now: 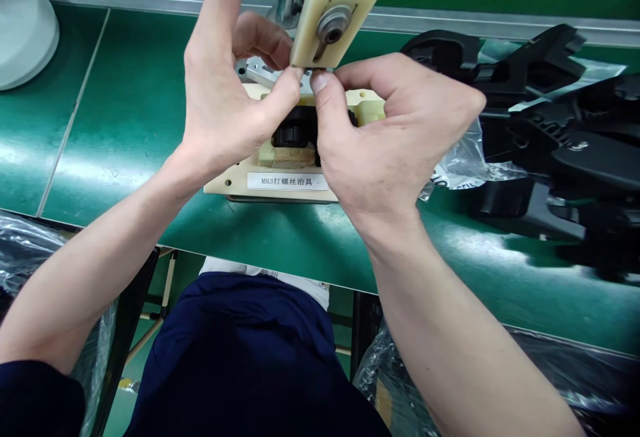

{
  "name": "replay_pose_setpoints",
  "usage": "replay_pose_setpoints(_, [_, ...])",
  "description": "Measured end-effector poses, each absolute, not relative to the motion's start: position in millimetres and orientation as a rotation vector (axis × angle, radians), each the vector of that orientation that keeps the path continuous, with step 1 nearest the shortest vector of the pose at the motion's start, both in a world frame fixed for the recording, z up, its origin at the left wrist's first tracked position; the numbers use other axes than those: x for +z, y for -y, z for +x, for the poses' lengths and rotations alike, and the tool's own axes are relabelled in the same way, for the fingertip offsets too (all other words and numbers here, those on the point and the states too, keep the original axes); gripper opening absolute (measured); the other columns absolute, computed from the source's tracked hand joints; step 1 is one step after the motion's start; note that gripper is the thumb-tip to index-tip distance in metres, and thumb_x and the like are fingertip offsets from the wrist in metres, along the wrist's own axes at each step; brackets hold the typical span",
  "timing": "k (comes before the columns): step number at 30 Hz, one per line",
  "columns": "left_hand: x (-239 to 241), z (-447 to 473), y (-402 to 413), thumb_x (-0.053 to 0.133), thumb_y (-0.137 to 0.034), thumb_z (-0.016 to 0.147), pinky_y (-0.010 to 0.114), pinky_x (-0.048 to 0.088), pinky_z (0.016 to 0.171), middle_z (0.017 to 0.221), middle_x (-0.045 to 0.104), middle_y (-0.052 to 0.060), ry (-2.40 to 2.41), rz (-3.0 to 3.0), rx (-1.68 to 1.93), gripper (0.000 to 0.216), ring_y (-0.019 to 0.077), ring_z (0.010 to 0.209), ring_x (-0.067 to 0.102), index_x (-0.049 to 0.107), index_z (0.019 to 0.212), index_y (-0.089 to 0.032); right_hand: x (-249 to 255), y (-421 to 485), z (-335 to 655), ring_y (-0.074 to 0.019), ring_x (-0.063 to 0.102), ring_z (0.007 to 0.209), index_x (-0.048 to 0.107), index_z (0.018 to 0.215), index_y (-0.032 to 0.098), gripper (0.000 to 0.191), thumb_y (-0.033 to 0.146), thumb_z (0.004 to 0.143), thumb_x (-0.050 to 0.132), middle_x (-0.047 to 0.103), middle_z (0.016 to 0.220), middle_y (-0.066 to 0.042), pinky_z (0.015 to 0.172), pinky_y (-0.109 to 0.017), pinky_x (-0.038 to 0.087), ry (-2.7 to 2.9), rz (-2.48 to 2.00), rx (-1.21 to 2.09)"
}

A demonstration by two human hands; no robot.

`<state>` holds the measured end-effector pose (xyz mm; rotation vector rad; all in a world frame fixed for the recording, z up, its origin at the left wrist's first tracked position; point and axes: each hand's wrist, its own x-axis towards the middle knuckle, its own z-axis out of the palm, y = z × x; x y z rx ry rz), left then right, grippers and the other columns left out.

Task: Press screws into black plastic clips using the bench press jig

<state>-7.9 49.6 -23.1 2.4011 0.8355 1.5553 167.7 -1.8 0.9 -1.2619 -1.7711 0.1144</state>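
My left hand [220, 100] reaches to the lower left edge of a cream block [307, 37], its thumb and fingers closed at that edge. Close beside it, the thumb and index finger of my right hand [385, 130] pinch together under the block's lower right edge. Whatever lies between the fingertips is too small or too hidden to name. The block hangs from a metal upright and carries a socket-head bolt [334, 23] in a slot. Below the hands sits a cream fixture [225, 183] with a white printed label [287, 181], holding a black part [290, 135], partly covered by my right hand.
Several black molded parts [545, 137], some with clear plastic bags [465, 157], lie on the green bench [150, 117] at right. A white round container [23, 30] stands at far left. Plastic-lined bins [30, 243] are below the front edge. A silvery metal piece [263, 73] lies behind my left thumb.
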Motion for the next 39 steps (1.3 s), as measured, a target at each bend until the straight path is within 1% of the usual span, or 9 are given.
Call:
replay_pose_setpoints(8, [-23.5, 5.2, -40.0, 0.062, -0.06, 0.077, 0.041, 0.056, 0.07, 0.135, 0.048, 0.002, -0.981, 2.128, 1.604, 0.067, 0.025, 0.086, 0.067, 0.031, 0.131, -0.036, -1.0, 2.2, 169.2, -0.019, 0.066, 0.08, 0.059, 0.076, 0.022, 0.018, 0.029, 0.092, 0.055, 0.066, 0.08, 0.0, 0.083, -0.04, 0.052, 1.762, -1.225, 0.174])
replay_pose_setpoints(14, [-24.3, 7.5, -44.2, 0.056, -0.058, 0.085, 0.031, 0.052, 0.059, 0.13, 0.048, 0.006, -0.886, 2.333, 1.703, 0.062, 0.0137, 0.074, 0.061, 0.032, 0.134, -0.03, -1.5, 1.9, 169.6, -0.0185, 0.065, 0.081, 0.058, 0.076, 0.022, 0.019, 0.03, 0.092, 0.054, 0.066, 0.079, 0.0, 0.087, -0.041, 0.052, 1.758, -1.217, 0.198])
replay_pose_setpoints(17, [-26.5, 7.2, -48.5, 0.054, -0.067, 0.082, 0.028, 0.051, 0.056, 0.128, 0.05, 0.006, -0.881, 2.325, 1.801, 0.066, 0.012, 0.07, 0.06, 0.033, 0.133, -0.029, -0.7, 2.1, 169.2, -0.0186, 0.066, 0.083, 0.057, 0.075, 0.022, 0.02, 0.028, 0.093, 0.052, 0.066, 0.08, 0.0, 0.088, -0.041, 0.051, 1.766, -1.216, 0.216])
replay_pose_setpoints(19, [-26.4, 7.1, -48.4, 0.057, -0.068, 0.079, 0.029, 0.052, 0.057, 0.125, 0.054, 0.005, -0.869, 2.308, 1.764, 0.071, 0.0142, 0.071, 0.062, 0.032, 0.133, -0.03, -0.1, 2.1, 168.8, -0.018, 0.065, 0.081, 0.057, 0.074, 0.022, 0.018, 0.027, 0.091, 0.055, 0.066, 0.079, 0.001, 0.088, -0.041, 0.051, 1.757, -1.216, 0.2])
replay_pose_setpoints(24, [-22.7, 9.0, -40.9, 0.062, -0.055, 0.08, 0.032, 0.055, 0.067, 0.122, 0.057, 0.003, -0.971, 2.205, 1.617, 0.064, 0.0187, 0.079, 0.066, 0.032, 0.132, -0.031, 1.0, 1.6, 168.4, -0.0158, 0.065, 0.076, 0.058, 0.071, 0.022, 0.017, 0.024, 0.088, 0.06, 0.067, 0.076, 0.003, 0.083, -0.036, 0.051, 1.75, -1.202, 0.144])
replay_pose_setpoints(27, [-20.1, 8.4, -38.7, 0.068, -0.056, 0.074, 0.033, 0.055, 0.068, 0.123, 0.057, 0.003, -0.963, 2.189, 1.624, 0.072, 0.0191, 0.079, 0.066, 0.031, 0.131, -0.031, 2.7, 2.4, 168.8, -0.015, 0.065, 0.075, 0.059, 0.071, 0.021, 0.017, 0.022, 0.088, 0.062, 0.068, 0.075, 0.004, 0.081, -0.034, 0.051, 1.753, -1.175, 0.113])
replay_pose_setpoints(31, [-6.9, 4.4, -34.0, 0.067, -0.059, 0.071, 0.04, 0.057, 0.069, 0.132, 0.05, 0.006, -1.059, 2.136, 1.551, 0.069, 0.0212, 0.08, 0.067, 0.042, 0.127, -0.028, 6.2, 4.3, 169.0, -0.0141, 0.065, 0.076, 0.06, 0.072, 0.02, 0.016, 0.022, 0.089, 0.061, 0.067, 0.075, 0.003, 0.083, -0.034, 0.05, 1.783, -1.206, 0.154])
replay_pose_setpoints(35, [9.0, 8.3, -26.9, 0.077, -0.053, 0.057, 0.047, 0.057, 0.071, 0.136, 0.046, 0.007, -1.189, 2.015, 1.448, 0.076, 0.0311, 0.087, 0.069, 0.049, 0.123, -0.027, 7.2, 4.4, 168.5, -0.0139, 0.064, 0.077, 0.062, 0.076, 0.018, 0.016, 0.023, 0.09, 0.059, 0.067, 0.078, 0.001, 0.08, -0.033, 0.05, 1.785, -1.268, 0.168])
replay_pose_setpoints(39, [7.6, 14.2, -26.4, 0.083, -0.049, 0.048, 0.052, 0.058, 0.074, 0.136, 0.048, 0.006, -1.279, 1.827, 1.557, 0.079, 0.0407, 0.102, 0.065, 0.053, 0.118, -0.028, 5.8, 4.1, 169.2, -0.013, 0.064, 0.075, 0.064, 0.077, 0.018, 0.016, 0.024, 0.091, 0.059, 0.068, 0.078, 0.001, 0.076, -0.03, 0.05, 1.789, -1.271, 0.142])
